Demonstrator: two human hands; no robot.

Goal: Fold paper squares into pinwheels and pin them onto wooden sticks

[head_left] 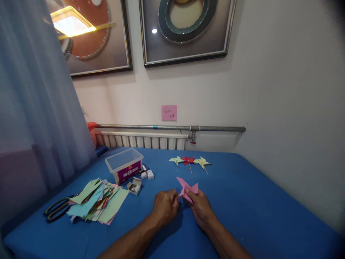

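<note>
While right hand (202,208) grips one pink pinwheel (185,185), left hand (165,206) clenched, contents hidden; three pinwheels (188,160) beyond; one plastic tub (129,173).

A rectangular reflection (72,22) glares yellow-white in the left picture (93,41); the wall (280,93) dims rightward toward a dark, blurred corner.

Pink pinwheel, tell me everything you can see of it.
The pink pinwheel looks like folded paper, with pointed blades, one tip aimed up and left. The right hand grips its lower right part, holding it above the blue tabletop; the closed left hand is right beside it. Any stick is hard to make out.
</note>
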